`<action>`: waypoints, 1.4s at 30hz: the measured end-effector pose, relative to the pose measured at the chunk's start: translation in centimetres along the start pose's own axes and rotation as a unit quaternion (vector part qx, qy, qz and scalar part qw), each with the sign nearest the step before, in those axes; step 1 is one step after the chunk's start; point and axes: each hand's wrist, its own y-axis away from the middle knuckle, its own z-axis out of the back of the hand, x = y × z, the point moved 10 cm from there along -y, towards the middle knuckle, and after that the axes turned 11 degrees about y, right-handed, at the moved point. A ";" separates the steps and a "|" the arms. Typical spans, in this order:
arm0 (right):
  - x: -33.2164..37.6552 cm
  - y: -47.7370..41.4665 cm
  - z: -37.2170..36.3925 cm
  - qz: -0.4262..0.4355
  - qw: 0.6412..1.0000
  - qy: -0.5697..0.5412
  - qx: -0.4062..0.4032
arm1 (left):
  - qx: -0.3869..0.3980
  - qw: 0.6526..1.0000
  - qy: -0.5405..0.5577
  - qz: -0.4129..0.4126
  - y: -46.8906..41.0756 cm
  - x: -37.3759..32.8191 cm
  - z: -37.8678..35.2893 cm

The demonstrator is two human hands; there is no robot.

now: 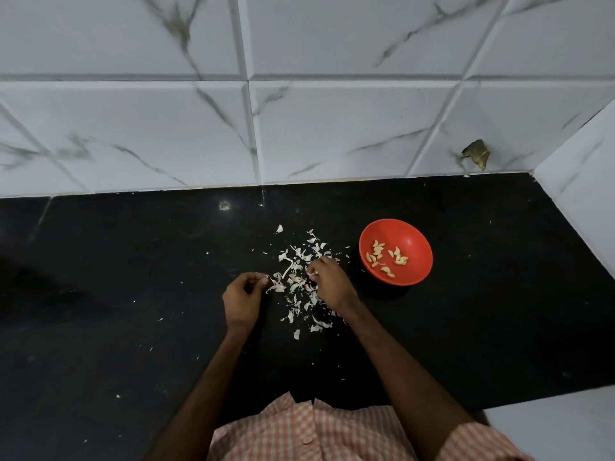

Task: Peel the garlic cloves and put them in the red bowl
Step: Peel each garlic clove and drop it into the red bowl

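On the black counter (pixel 133 294), the red bowl (pixel 416 237) of peeled cloves (pixel 382 257) sits just right of the right hand (pixel 329 281), which pinches a garlic clove (pixel 311 273) over the skins (pixel 296 294). The left hand (pixel 241 299) is curled, and I cannot tell what it holds.

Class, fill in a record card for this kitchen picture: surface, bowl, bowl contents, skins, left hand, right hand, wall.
surface: black counter
bowl: red bowl, upright, to the right of both hands
bowl contents: peeled cloves, a dozen or so
skins: loose skins scattered on the counter, between and beyond the hands
left hand: left hand, fingers curled, pinching a pale scrap
right hand: right hand, fingers curled down into the skins; what it holds cannot be told
wall: white marbled tiles
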 end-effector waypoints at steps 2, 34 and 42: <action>-0.2 0.2 1.0 -0.006 0.999 -0.033 -0.026 | 0.008 1.000 -0.010 -0.011 0.1 0.1 -0.1; -4.0 3.2 2.1 -0.104 0.993 -0.049 -0.031 | 0.099 0.969 -0.192 -0.117 0.8 -3.8 -4.7; -3.5 1.4 2.9 -0.083 0.994 -0.067 -0.018 | 0.060 0.992 -0.077 -0.085 0.8 -3.2 -2.9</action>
